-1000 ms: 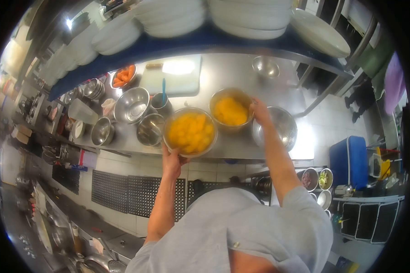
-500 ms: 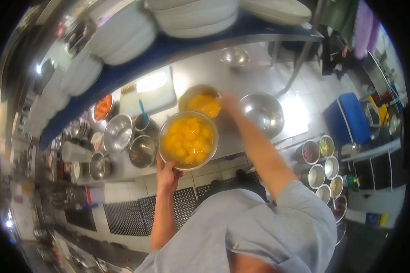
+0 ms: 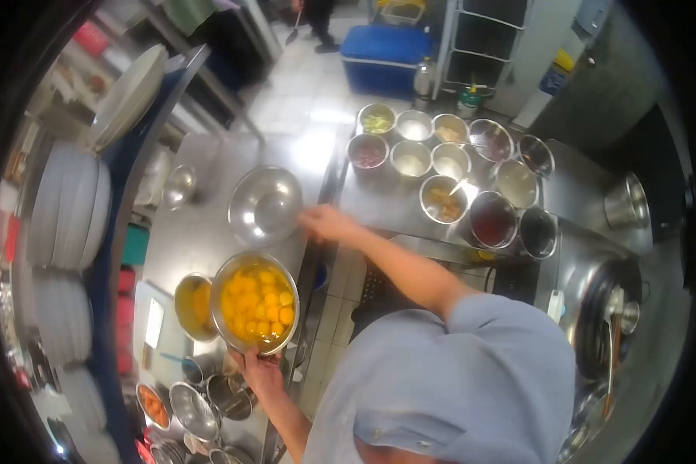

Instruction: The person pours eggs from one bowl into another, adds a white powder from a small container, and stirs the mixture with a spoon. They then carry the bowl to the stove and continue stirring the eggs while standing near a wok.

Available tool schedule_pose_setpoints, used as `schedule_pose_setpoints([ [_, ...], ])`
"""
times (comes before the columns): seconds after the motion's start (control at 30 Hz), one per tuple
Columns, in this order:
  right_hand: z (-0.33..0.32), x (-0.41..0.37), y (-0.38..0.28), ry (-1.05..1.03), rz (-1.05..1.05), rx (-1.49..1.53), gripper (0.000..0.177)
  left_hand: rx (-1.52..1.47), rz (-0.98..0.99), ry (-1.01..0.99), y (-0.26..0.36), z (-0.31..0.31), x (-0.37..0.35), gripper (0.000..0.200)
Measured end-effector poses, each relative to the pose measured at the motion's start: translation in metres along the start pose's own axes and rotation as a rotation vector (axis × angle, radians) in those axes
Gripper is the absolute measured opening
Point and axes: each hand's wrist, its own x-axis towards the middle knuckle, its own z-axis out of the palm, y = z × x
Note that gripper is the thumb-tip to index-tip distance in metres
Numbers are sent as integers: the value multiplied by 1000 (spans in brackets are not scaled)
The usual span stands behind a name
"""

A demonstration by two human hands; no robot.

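My left hand (image 3: 259,370) grips the near rim of a metal bowl (image 3: 218,309) filled with cracked eggs (image 3: 257,303), whole yolks showing in clear whites. This bowl is above the counter's front edge, overlapping a metal pot (image 3: 184,313) with yellow content, partly hidden. At the right rim of a wide, shiny mixing bowl (image 3: 264,205), my right hand (image 3: 326,224) has its fingers closed on the edge. The mixing bowl has nothing in it and is beyond the egg bowl.
A cutting board (image 3: 162,359) with a knife lies left of the pot. Closer are a bowl of orange pieces (image 3: 154,406) and a metal bowl (image 3: 193,410). Plate stacks (image 3: 66,205) fill the left shelf. Several ingredient tins (image 3: 411,158) stand right, near a wok (image 3: 607,309).
The view has turned to the right. My right hand has left the pot of yellow content and is now at the mixing bowl's rim. My left hand still holds the egg bowl.
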Motion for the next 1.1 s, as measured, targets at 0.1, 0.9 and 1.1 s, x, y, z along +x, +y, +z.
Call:
schedule_pose_setpoints([
  [0.1,-94,-43,44,454,-90,-189,36,42,-13,-162,-3,27,2,74],
  [0.9,-394,-85,75,845,-80,-266,33,121,-160,-563,-121,286,34,63],
  [1.1,-368,-20,113,785,-99,-269,29,173,-199,-635,-124,309,58,58],
])
